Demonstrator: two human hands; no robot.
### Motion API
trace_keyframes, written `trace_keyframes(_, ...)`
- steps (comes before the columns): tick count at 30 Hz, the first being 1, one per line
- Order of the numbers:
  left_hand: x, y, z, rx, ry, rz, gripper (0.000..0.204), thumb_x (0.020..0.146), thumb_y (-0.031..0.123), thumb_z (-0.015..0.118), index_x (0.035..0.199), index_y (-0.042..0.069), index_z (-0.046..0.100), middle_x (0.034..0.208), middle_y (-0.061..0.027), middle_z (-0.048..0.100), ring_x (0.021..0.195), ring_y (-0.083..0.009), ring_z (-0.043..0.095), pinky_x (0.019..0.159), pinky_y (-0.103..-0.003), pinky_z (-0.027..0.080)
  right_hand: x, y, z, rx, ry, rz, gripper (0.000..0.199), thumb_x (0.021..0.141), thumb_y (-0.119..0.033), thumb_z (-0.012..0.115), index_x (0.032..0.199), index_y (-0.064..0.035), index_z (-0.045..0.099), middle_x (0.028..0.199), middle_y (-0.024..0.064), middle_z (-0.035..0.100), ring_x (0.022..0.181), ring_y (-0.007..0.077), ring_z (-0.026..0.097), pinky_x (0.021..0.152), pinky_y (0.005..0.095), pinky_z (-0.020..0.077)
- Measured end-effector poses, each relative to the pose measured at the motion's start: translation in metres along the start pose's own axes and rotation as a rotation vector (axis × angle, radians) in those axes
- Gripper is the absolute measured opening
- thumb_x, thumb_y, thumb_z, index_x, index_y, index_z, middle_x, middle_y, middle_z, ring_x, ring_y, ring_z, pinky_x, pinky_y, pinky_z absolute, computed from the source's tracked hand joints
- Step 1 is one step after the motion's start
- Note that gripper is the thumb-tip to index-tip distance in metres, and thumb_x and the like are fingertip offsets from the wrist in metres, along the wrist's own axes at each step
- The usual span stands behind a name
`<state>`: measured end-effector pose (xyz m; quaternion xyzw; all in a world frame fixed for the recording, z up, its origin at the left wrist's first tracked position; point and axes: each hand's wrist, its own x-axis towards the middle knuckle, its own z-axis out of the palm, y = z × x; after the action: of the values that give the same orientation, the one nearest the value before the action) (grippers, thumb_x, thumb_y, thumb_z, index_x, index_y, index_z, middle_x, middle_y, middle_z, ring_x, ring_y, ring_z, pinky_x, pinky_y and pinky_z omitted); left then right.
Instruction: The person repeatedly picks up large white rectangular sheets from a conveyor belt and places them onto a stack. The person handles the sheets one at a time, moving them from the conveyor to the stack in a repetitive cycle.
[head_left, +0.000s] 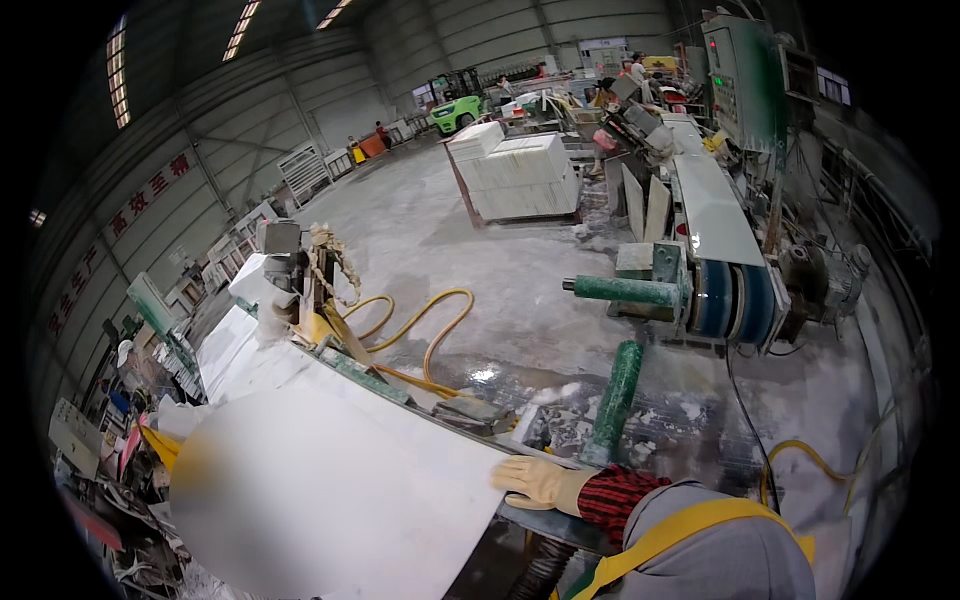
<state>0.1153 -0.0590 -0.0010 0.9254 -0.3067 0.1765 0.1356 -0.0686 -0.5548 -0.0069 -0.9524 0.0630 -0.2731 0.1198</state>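
We see the right hand [535, 483] in a cream glove, laid flat with extended fingers on the edge of a smooth white slab [370, 470]; it seems to steady it and clamps nothing. The left hand is out of view, so we cannot tell its state. The slab spreads leftward from the right hand; its far left part is blurred, so its outline there is uncertain. Just beyond the hand, a rough green cylinder [617, 395] leans.

dim overall; roof strips [243, 28] glow; floor [410, 250] glints; white slab [345, 475] blurs lower left; edges bend into black.
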Motion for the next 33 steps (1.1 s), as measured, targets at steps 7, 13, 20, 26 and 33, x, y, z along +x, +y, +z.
trace_keyframes(7,0.004,0.008,-0.009,-0.065,-0.023,-0.021,0.061,0.113,0.044,0.059,0.158,0.003,0.060,0.154,-0.0276,0.062,0.146,-0.0435,0.055,0.126,-0.062,0.033,-0.006,0.002,0.002,0.007,0.064,-0.011,0.047,0.100,-0.028,0.072,0.140,-0.0028,0.065,0.147,0.0221,0.064,0.141,0.0423,0.058,0.126,0.0521,0.0434)
trace_keyframes(13,0.002,0.020,-0.029,0.078,0.002,0.045,0.059,0.113,0.041,0.060,0.154,0.000,0.062,0.151,-0.0288,0.064,0.141,-0.0471,0.058,0.123,-0.064,0.036,0.001,-0.007,-0.010,0.046,0.009,-0.015,0.048,0.098,-0.026,0.074,0.139,-0.0038,0.065,0.147,0.0215,0.065,0.141,0.0419,0.058,0.125,0.0519,0.0441)
trace_keyframes(20,0.001,0.028,-0.043,0.189,-0.078,0.040,0.056,0.114,0.038,0.057,0.154,-0.002,0.061,0.152,-0.0304,0.063,0.141,-0.0510,0.057,0.124,-0.065,0.035,0.000,-0.011,-0.018,0.034,-0.004,-0.005,0.048,0.098,-0.027,0.074,0.138,-0.0031,0.065,0.148,0.0215,0.064,0.141,0.0413,0.059,0.124,0.0521,0.0446)
trace_keyframes(26,-0.002,0.030,-0.048,0.181,-0.102,0.058,0.057,0.114,0.038,0.057,0.154,-0.003,0.059,0.155,-0.0304,0.061,0.142,-0.0509,0.055,0.127,-0.064,0.033,-0.002,-0.011,-0.023,0.049,-0.006,-0.011,0.047,0.098,-0.026,0.074,0.137,-0.0028,0.065,0.146,0.0214,0.065,0.140,0.0411,0.059,0.123,0.0522,0.0453)
trace_keyframes(33,-0.002,0.033,-0.048,0.145,-0.141,-0.013,0.057,0.113,0.039,0.057,0.154,-0.001,0.061,0.155,-0.0292,0.060,0.145,-0.0490,0.053,0.131,-0.063,0.027,-0.004,-0.012,-0.021,0.026,0.027,-0.024,0.046,0.098,-0.027,0.074,0.137,-0.0030,0.065,0.146,0.0217,0.065,0.140,0.0413,0.059,0.123,0.0529,0.0455)
